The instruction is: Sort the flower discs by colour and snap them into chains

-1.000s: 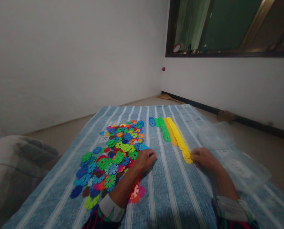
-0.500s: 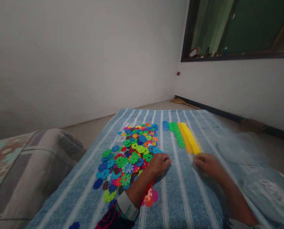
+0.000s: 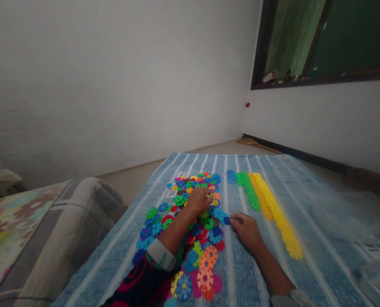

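A heap of flower-shaped plastic discs [image 3: 208,222] in many colours lies on the striped cloth. My left hand [image 3: 199,201] reaches over its far part with the fingers pinched. A spot of yellow-green shows at those fingertips, but I cannot tell whether it is held. My right hand [image 3: 248,232] is just right of the heap, its thumb and fingers pressed together. A dark blue disc [image 3: 226,221] lies right at its fingertips; what is gripped, if anything, is unclear. Farther right lie overlapping rows of discs: a long yellow row [image 3: 282,224], an orange row [image 3: 263,204] and a green row [image 3: 251,195].
A short blue group of discs [image 3: 231,177] sits at the far end beside the rows. Blurred clear plastic bags [image 3: 346,217] lie along the right side. A printed paper label [image 3: 171,194] is left of the heap. A fabric-covered seat [image 3: 81,204] stands at the left.
My right hand has left the near end of the yellow row and moved left to the heap's edge. My left hand has moved farther over the heap. The view has shifted.
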`<move>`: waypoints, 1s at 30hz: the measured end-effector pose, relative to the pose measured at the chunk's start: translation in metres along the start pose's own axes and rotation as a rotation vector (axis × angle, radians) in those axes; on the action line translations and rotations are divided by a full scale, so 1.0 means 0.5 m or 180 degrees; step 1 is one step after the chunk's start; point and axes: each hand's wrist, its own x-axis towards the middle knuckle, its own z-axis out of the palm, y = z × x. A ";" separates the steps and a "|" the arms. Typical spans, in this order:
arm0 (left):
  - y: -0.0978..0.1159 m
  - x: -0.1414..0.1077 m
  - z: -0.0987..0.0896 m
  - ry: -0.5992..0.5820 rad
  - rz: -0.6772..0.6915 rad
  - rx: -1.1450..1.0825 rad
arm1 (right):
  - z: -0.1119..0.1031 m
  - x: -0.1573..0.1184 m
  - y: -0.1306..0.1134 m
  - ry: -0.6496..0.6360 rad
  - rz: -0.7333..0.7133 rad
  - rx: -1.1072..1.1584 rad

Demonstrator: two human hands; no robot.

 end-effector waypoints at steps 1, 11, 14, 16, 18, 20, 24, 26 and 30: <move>-0.015 0.018 -0.005 -0.0032 -0.0097 0.0281 | 0.001 -0.001 0.004 -0.0029 -0.0045 -0.0064; -0.111 0.101 0.013 -0.0534 -0.0844 0.0681 | 0.001 -0.004 -0.003 -0.0021 0.0039 -0.0085; -0.113 0.072 0.019 -0.0620 -0.0717 0.0673 | 0.002 -0.004 -0.006 -0.0004 0.0028 -0.0157; -0.107 0.051 0.021 -0.0624 -0.0625 0.0718 | 0.003 -0.002 -0.007 -0.0010 0.0019 -0.0216; -0.097 0.038 0.022 -0.0599 -0.0608 0.0776 | 0.003 0.000 -0.006 -0.0015 -0.0001 -0.0270; -0.089 0.039 0.025 -0.0470 -0.0687 0.0827 | 0.003 0.002 -0.005 -0.0008 -0.0029 -0.0323; -0.098 0.088 0.031 -0.0078 -0.0925 0.0855 | 0.004 0.003 -0.004 -0.0041 0.0024 -0.0321; -0.118 0.127 0.030 -0.0009 -0.1063 0.0826 | 0.004 0.003 -0.004 -0.0061 0.0054 -0.0272; -0.171 0.203 0.025 0.0034 -0.1411 0.0749 | 0.006 0.005 -0.003 0.0012 0.0030 -0.0362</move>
